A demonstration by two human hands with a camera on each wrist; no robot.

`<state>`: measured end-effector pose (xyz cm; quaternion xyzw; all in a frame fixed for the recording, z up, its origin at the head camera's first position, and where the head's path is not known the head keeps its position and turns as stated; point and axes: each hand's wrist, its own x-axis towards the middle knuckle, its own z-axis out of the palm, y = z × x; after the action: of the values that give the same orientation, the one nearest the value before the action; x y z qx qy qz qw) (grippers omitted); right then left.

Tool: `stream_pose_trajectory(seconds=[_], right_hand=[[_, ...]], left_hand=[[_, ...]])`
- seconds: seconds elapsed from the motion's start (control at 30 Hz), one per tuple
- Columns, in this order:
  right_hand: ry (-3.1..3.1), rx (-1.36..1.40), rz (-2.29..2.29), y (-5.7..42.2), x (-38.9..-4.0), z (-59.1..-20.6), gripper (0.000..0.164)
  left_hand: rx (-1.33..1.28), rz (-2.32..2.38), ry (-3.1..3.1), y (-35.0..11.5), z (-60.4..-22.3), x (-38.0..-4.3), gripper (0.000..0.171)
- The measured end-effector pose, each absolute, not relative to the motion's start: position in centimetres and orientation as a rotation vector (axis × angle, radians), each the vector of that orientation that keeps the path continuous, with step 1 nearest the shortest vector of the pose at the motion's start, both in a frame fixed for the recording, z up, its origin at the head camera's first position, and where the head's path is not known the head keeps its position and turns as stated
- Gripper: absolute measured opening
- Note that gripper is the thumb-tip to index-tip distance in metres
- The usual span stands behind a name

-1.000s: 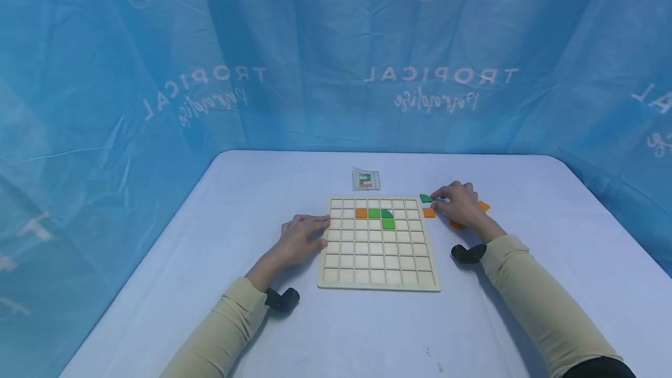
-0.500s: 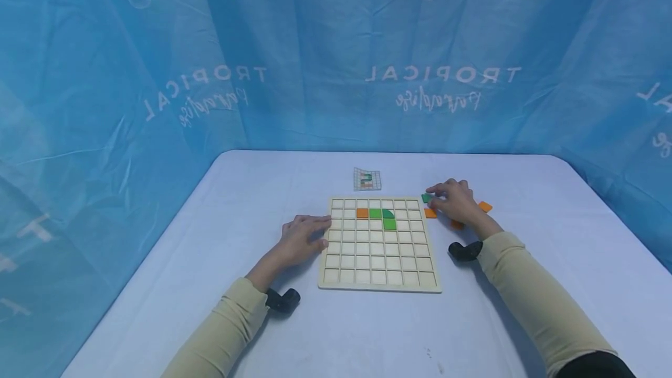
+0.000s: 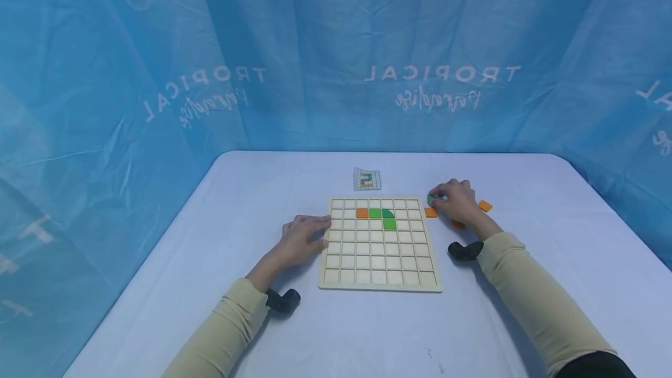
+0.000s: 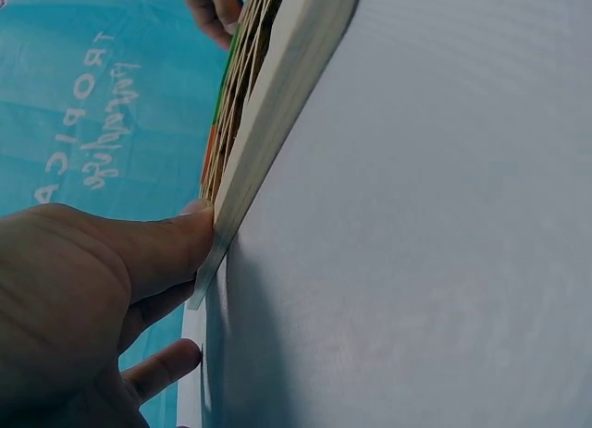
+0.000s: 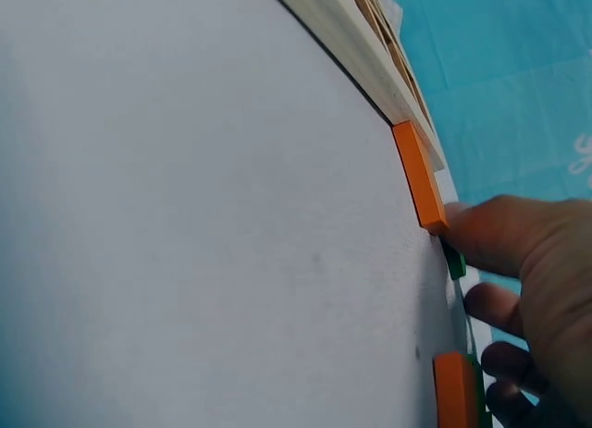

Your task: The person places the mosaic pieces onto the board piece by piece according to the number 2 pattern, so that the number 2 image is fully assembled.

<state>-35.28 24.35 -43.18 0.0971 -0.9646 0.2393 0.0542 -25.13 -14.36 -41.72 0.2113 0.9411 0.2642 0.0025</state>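
Note:
My left hand (image 3: 299, 241) rests at the left edge of a pale wooden grid board (image 3: 346, 249), fingers fairly straight. In the left wrist view its thumb (image 4: 176, 248) touches the board's rim. Beyond the board's far right corner my right hand (image 3: 459, 200) pinches a green tile (image 3: 431, 198) between thumb and forefinger, partly hidden by the fingers. On the board sit an orange square tile (image 3: 362, 213), a green square tile (image 3: 375, 213), a darker green round-cornered tile (image 3: 388, 213) and another green square below it. An orange tile (image 5: 421, 177) lies against the board's right edge, close to my right thumb.
More orange tiles lie around my right hand, one (image 3: 458, 224) under the palm side and one (image 3: 485, 206) farther right. A small pattern card (image 3: 366, 179) stands behind the board. A blue printed curtain (image 3: 336, 109) hangs beyond the white table (image 3: 378, 331).
My right fingers have come round the green tile, and it has shifted slightly right, away from the board. My left hand stays at the board's edge.

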Motion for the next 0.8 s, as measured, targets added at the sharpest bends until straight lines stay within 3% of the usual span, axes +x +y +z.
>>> stream_pose_trajectory(seconds=[0.8], right_hand=[[-2.99, 0.262, 0.755, 27.1, -35.0, -42.9, 0.037]], left_hand=[[0.681, 0.859, 2.944, -14.6, -41.9, -25.2, 0.047]])
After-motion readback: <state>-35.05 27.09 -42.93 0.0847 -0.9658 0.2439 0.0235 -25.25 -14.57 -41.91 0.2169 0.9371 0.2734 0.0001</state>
